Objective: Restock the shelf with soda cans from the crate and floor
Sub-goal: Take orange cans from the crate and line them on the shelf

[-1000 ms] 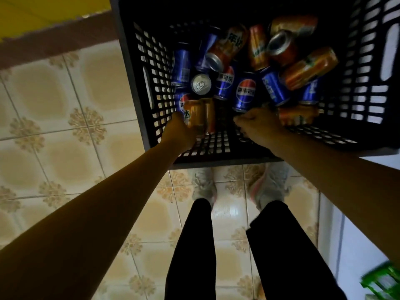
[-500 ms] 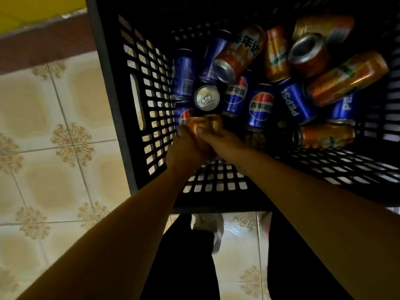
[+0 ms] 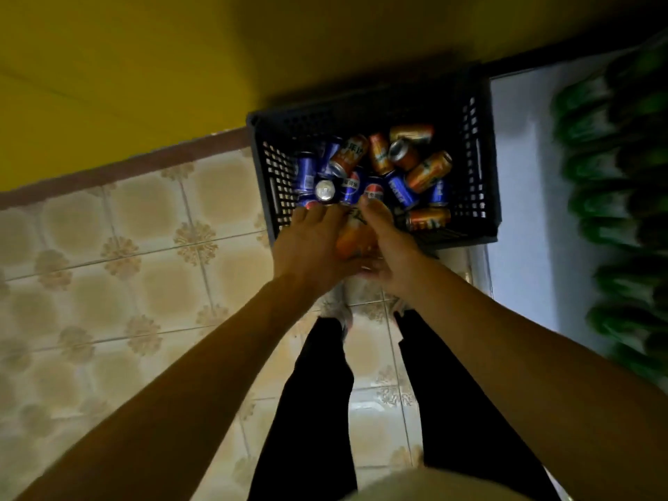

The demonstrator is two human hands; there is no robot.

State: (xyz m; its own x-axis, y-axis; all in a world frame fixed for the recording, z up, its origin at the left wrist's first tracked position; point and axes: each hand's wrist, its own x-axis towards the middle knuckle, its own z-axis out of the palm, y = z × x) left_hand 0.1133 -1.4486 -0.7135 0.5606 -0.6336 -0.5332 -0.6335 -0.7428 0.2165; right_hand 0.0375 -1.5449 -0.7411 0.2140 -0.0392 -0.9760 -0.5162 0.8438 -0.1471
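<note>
A black plastic crate (image 3: 480,215) stands on the floor against the yellow wall and holds several blue cans (image 3: 305,173) and orange cans (image 3: 428,171) in a loose pile. My left hand (image 3: 307,244) and my right hand (image 3: 392,244) are pressed together above the crate's near edge. Between them they hold orange cans (image 3: 356,236), with the fingers of both hands curled round them. How many cans sit in the grip is hidden by the hands.
A white shelf (image 3: 524,182) runs along the right, lined with blurred green containers (image 3: 611,168). Patterned beige floor tiles (image 3: 126,265) spread to the left. My legs in black trousers (image 3: 318,392) and my shoes stand just before the crate.
My right hand has joined my left hand on the orange cans. Both hands have lifted them from the crate floor up over its near edge, and the view has pulled back.
</note>
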